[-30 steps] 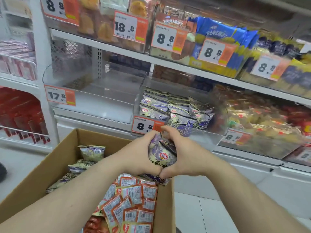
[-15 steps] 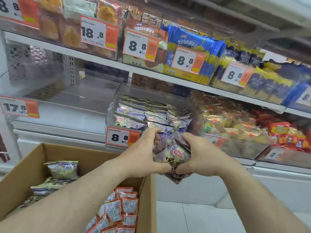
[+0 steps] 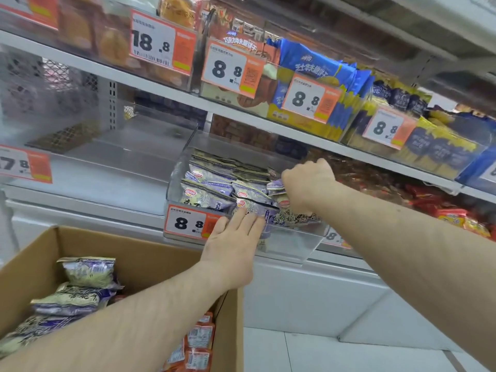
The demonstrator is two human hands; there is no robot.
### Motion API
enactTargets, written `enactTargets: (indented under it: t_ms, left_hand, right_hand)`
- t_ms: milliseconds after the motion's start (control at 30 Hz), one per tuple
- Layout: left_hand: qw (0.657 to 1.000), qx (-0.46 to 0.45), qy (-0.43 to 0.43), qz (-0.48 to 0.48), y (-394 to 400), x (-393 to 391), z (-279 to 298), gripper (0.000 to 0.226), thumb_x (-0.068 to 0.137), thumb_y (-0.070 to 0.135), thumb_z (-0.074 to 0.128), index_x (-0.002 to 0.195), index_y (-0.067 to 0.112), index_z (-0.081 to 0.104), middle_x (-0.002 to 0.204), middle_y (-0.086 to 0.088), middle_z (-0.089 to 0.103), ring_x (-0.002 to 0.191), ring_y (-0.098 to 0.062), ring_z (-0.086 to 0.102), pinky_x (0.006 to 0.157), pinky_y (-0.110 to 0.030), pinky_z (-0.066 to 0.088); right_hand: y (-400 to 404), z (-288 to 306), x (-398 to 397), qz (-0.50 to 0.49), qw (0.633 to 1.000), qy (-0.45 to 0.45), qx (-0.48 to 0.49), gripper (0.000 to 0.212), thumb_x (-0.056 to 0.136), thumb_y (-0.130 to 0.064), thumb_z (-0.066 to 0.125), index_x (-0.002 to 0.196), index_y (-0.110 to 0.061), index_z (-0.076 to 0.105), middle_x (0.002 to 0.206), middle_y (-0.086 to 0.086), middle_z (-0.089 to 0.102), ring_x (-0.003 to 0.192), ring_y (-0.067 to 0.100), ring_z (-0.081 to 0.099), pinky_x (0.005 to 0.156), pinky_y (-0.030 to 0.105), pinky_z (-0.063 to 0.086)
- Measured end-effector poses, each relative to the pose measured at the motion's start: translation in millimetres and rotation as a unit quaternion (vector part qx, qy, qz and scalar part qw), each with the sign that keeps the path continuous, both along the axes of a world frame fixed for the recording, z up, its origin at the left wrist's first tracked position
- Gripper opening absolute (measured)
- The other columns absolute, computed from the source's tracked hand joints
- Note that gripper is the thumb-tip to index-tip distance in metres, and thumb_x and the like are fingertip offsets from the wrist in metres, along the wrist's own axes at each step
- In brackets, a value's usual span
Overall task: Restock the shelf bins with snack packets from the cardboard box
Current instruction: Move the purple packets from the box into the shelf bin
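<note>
I see even, bright shop light from overhead, with hardly any hard shadow; only a soft dim patch lies under the upper shelf (image 3: 188,95). Pale glare washes the clear bin (image 3: 295,245) fronts and the empty shelf at left. My wide lens bends the shelf lines toward the edges. The far-left corner and the top right smear with blur, while the price tag (image 3: 188,222) reads sharp.

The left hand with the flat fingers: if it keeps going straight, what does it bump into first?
Most likely the purple snack packets at the front of the clear bin. The left hand points up at them with fingertips about touching already; depth is hard to judge.
</note>
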State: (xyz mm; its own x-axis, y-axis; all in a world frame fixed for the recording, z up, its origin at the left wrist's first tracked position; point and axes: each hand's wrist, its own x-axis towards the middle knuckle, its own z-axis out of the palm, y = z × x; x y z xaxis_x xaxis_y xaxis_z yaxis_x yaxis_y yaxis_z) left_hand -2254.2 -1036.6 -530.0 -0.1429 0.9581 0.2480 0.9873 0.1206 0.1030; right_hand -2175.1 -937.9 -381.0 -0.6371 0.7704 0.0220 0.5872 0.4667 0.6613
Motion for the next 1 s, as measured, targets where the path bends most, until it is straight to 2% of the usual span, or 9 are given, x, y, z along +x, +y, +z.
enactTargets:
  t_ms: [133,200,300,467,567,633,733,833,1000]
  left_hand:
    - [1.000,0.001,-0.011,-0.003,-0.4,0.2,3.4,0.086,0.089,0.025,0.053,0.156,0.016,-0.001,0.162,-0.002,0.005,0.151,-0.024,-0.007,0.118,-0.043,0.006]
    - [1.000,0.007,-0.021,-0.006,-0.6,0.1,2.7,0.087,0.089,0.024,0.054,0.156,0.016,0.000,0.161,0.000,0.006,0.151,-0.024,-0.006,0.118,-0.043,0.006]
    - [1.000,0.011,-0.024,-0.012,-0.6,-1.4,2.0,0.087,0.089,0.024,0.054,0.156,0.017,-0.001,0.161,0.001,0.004,0.151,-0.023,-0.007,0.118,-0.042,0.005]
    - [0.999,0.016,-0.031,-0.019,-2.2,-1.8,2.1,0.087,0.089,0.021,0.054,0.156,0.017,-0.001,0.161,0.000,0.006,0.150,-0.023,-0.005,0.119,-0.042,0.005]
    - [0.999,0.019,-0.034,-0.021,-1.9,-1.9,1.6,0.086,0.089,0.020,0.053,0.156,0.017,-0.001,0.160,0.001,0.005,0.150,-0.022,-0.005,0.118,-0.041,0.004]
    - [0.999,0.018,-0.036,-0.024,-1.8,-1.8,2.2,0.085,0.089,0.019,0.053,0.156,0.017,0.000,0.160,0.000,0.006,0.150,-0.022,-0.004,0.118,-0.040,0.004]
    - [0.999,0.023,-0.038,-0.024,-1.9,-2.1,3.2,0.084,0.088,0.018,0.053,0.155,0.017,0.003,0.158,0.000,0.011,0.149,-0.022,-0.002,0.117,-0.040,0.006]
    - [0.999,0.023,-0.043,-0.023,-1.6,-1.8,1.1,0.084,0.086,0.018,0.054,0.155,0.017,0.005,0.157,0.001,0.012,0.149,-0.022,-0.001,0.116,-0.039,0.008]
    - [0.998,0.002,-0.062,-0.027,0.6,0.5,2.8,0.086,0.088,0.019,0.053,0.156,0.017,-0.001,0.162,0.002,0.001,0.151,-0.020,-0.013,0.119,-0.041,0.004]
  right_hand:
    - [20.9,-5.2,-16.4,-0.047,0.993,-0.011,-0.109,0.050,0.066,-0.017,0.085,0.108,-0.012,0.059,0.102,0.004,0.067,0.090,0.030,0.061,0.081,0.037,0.046]
    - [33.6,-6.6,-16.8,-0.064,0.984,-0.003,-0.164,0.076,0.065,-0.024,0.089,0.131,-0.011,0.054,0.122,0.008,0.063,0.107,0.032,0.061,0.088,0.041,0.052]
    - [46.2,-5.7,-4.6,-0.077,0.972,0.026,-0.222,0.101,0.071,-0.027,0.088,0.153,-0.016,0.029,0.152,0.005,0.041,0.134,0.029,0.046,0.101,0.040,0.045]
    - [67.4,-30.4,16.9,-0.075,0.971,0.003,-0.227,0.077,0.069,-0.038,0.086,0.133,-0.026,0.046,0.131,0.001,0.059,0.112,0.026,0.059,0.095,0.037,0.043]
    - [69.9,-52.7,17.7,-0.023,0.986,-0.099,-0.134,0.069,0.077,-0.052,0.074,0.134,-0.027,0.044,0.130,0.004,0.057,0.120,0.028,0.051,0.099,0.042,0.033]
    - [67.7,-56.1,14.7,0.007,0.989,-0.132,-0.061,0.074,0.076,-0.060,0.072,0.137,-0.027,0.046,0.131,0.005,0.053,0.122,0.028,0.049,0.097,0.042,0.038]
    - [62.2,-46.1,10.1,-0.018,0.994,-0.071,-0.082,0.070,0.066,-0.056,0.082,0.123,-0.024,0.058,0.115,0.001,0.061,0.104,0.026,0.062,0.074,0.035,0.049]
    - [61.0,-44.5,11.4,-0.028,0.990,-0.005,-0.137,0.049,0.072,-0.043,0.081,0.110,-0.018,0.064,0.100,0.003,0.066,0.084,0.025,0.062,0.060,0.028,0.047]
    - [60.4,-57.2,17.7,-0.023,0.987,0.021,-0.158,0.026,0.083,-0.030,0.072,0.102,-0.017,0.059,0.095,0.003,0.062,0.082,0.024,0.053,0.067,0.028,0.041]
